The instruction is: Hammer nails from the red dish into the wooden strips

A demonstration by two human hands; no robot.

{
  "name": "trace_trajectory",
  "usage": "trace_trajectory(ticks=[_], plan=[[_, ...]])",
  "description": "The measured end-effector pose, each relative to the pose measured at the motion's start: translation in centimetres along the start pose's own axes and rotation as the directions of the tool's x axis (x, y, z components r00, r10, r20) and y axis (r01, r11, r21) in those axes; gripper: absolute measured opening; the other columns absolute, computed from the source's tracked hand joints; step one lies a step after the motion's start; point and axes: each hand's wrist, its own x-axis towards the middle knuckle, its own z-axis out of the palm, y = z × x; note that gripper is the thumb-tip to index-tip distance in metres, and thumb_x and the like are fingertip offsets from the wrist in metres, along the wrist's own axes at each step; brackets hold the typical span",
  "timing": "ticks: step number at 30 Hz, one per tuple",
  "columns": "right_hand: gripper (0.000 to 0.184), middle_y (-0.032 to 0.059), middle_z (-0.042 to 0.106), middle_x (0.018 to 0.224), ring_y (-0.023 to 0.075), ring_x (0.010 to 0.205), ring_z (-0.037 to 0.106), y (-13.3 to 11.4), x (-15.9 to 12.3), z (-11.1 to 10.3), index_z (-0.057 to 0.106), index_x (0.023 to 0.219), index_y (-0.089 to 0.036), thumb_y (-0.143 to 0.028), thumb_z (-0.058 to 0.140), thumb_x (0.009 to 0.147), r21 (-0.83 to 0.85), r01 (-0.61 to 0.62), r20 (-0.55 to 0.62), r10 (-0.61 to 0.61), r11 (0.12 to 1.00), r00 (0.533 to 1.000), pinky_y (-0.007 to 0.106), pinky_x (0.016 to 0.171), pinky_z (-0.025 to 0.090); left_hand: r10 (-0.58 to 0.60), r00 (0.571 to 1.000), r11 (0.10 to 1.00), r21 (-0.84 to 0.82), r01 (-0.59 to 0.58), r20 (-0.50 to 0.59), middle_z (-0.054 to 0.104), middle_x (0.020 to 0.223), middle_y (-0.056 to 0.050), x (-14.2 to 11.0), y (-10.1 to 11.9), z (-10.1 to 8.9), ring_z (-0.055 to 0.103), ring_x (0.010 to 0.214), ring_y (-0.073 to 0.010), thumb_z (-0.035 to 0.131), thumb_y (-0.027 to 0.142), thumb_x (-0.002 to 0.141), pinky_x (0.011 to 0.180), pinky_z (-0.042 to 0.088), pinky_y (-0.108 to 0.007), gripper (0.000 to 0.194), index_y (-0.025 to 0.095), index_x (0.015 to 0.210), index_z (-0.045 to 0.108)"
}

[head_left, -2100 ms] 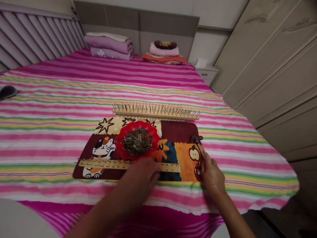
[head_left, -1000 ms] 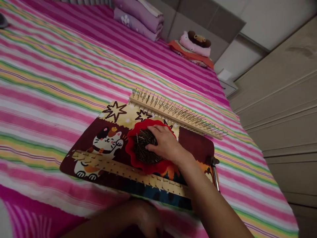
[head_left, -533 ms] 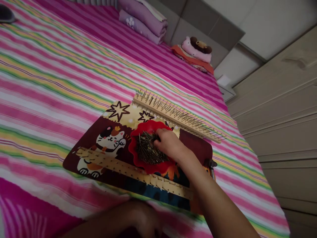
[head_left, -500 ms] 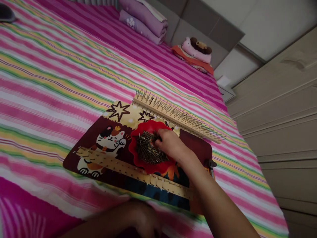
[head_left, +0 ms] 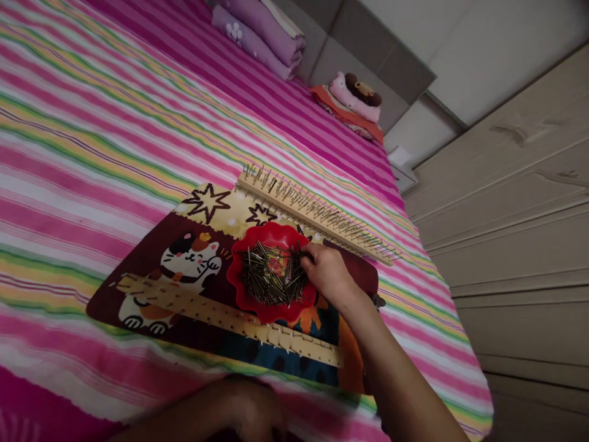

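My right hand (head_left: 327,275) is at the right rim of a scalloped red bowl (head_left: 242,294), its fingers closed on a few nails. More nails (head_left: 267,279) lie heaped in the bowl, with part of its patterned bottom showing. My left hand (head_left: 260,412) hangs low at the bottom edge, dark and with its fingers mostly hidden. Between the hands and the bowl, a thin wooden strip (head_left: 221,312) with nails through it lies across the printed mat (head_left: 151,245). The dark hammer head (head_left: 379,301) peeks out beyond my right forearm, which covers its handle.
Behind the mat is a long wooden bar (head_left: 313,216) bristling with upright nails. All this rests on a striped bed sheet (head_left: 115,172). Folded purple bedding (head_left: 262,37) and a small pile of pillows (head_left: 354,101) sit toward the headboard. A wardrobe (head_left: 506,202) stands at right.
My right hand set down the hammer, reached into the bowl and has drawn back to its right rim with nails. My left hand went from the strip to the bottom edge. The view tilted.
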Motion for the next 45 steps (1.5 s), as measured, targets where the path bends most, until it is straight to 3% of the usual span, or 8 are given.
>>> trace_trajectory(ticks=[10,15,19,23,28,32,38,45], plan=[[0.020,0.0081,0.069,0.099,0.0182,0.088,0.061,0.0,-0.2,0.5,0.064,0.101,-0.017,-0.017,0.050,0.086,-0.040,0.021,-0.044,-0.023,0.999,0.999,0.026,0.078,0.042,-0.019,1.000,0.999,0.035,0.019,-0.001,0.071,0.076,-0.001,-0.6,0.7,-0.4,0.050,0.051,-0.0143,0.053,0.025,0.071,0.044,0.031,-0.024,0.027,0.025,0.089,0.074],[0.024,0.0094,0.063,0.100,0.0203,0.085,0.057,-0.3,-1.1,0.4,0.062,0.107,-0.018,-0.018,0.050,0.087,-0.135,0.042,-0.106,-0.057,0.990,0.993,0.029,0.073,0.044,-0.017,1.000,0.999,0.030,0.018,-0.024,0.068,0.066,0.000,-0.2,0.1,0.0,0.044,0.043,-0.0132,0.053,0.028,0.071,0.044,0.031,-0.025,0.027,0.028,0.087,0.074],[0.023,0.0109,0.061,0.099,0.0221,0.092,0.050,-0.8,-1.0,0.4,0.068,0.101,-0.018,-0.015,0.048,0.089,-0.173,0.273,-0.165,-0.301,0.946,0.939,0.033,0.081,0.042,0.037,0.998,0.999,0.005,-0.037,-0.059,0.062,0.056,0.002,0.3,-0.5,0.5,0.040,0.039,-0.0105,0.055,0.026,0.069,0.042,0.029,-0.023,0.020,0.027,0.077,0.073],[0.026,0.0082,0.061,0.090,0.0185,0.083,0.048,-1.3,-0.1,1.0,0.070,0.101,-0.018,-0.020,0.045,0.093,-0.120,0.468,-0.028,-0.475,0.875,0.880,0.031,0.077,0.039,0.041,0.996,0.999,-0.022,-0.043,-0.074,0.059,0.055,0.003,0.6,-0.6,0.7,0.041,0.039,-0.0098,0.056,0.025,0.068,0.041,0.028,-0.021,0.015,0.025,0.071,0.071],[0.024,0.0082,0.061,0.089,0.0182,0.082,0.048,-1.3,0.8,1.1,0.069,0.099,-0.017,-0.022,0.047,0.093,-0.161,0.464,0.076,-0.458,0.871,0.886,0.030,0.076,0.037,0.041,0.999,0.999,0.011,-0.040,-0.027,0.061,0.057,0.002,0.5,-0.3,0.5,0.042,0.040,-0.0117,0.053,0.022,0.068,0.040,0.029,-0.022,0.017,0.024,0.070,0.070],[0.025,0.0103,0.063,0.090,0.0194,0.082,0.050,-1.8,0.9,0.6,0.068,0.090,-0.013,-0.019,0.043,0.093,-0.253,0.459,0.161,-0.431,0.852,0.888,0.031,0.078,0.038,0.089,0.993,0.995,-0.030,-0.091,-0.075,0.063,0.057,0.002,0.5,-0.5,0.8,0.043,0.041,-0.0115,0.055,0.024,0.068,0.041,0.030,-0.022,0.016,0.025,0.071,0.071],[0.024,0.0162,0.066,0.092,0.0254,0.086,0.057,-3.5,1.1,0.6,0.066,0.097,-0.008,-0.018,0.045,0.089,-0.351,0.434,0.242,-0.368,0.829,0.898,0.035,0.075,0.042,0.057,0.996,0.998,-0.025,-0.059,-0.072,0.066,0.061,0.001,1.0,-1.3,1.3,0.047,0.043,-0.0135,0.057,0.026,0.067,0.046,0.036,-0.025,0.018,0.027,0.075,0.073],[0.015,0.0097,0.065,0.089,0.0176,0.082,0.056,-2.0,0.8,0.3,0.064,0.088,-0.013,-0.016,0.050,0.085,-0.147,0.425,0.179,-0.398,0.893,0.899,0.028,0.077,0.041,0.025,1.000,1.000,0.008,-0.025,-0.010,0.071,0.072,-0.001,0.9,-0.9,0.9,0.053,0.049,-0.0161,0.055,0.026,0.069,0.047,0.038,-0.026,0.024,0.027,0.083,0.074]])
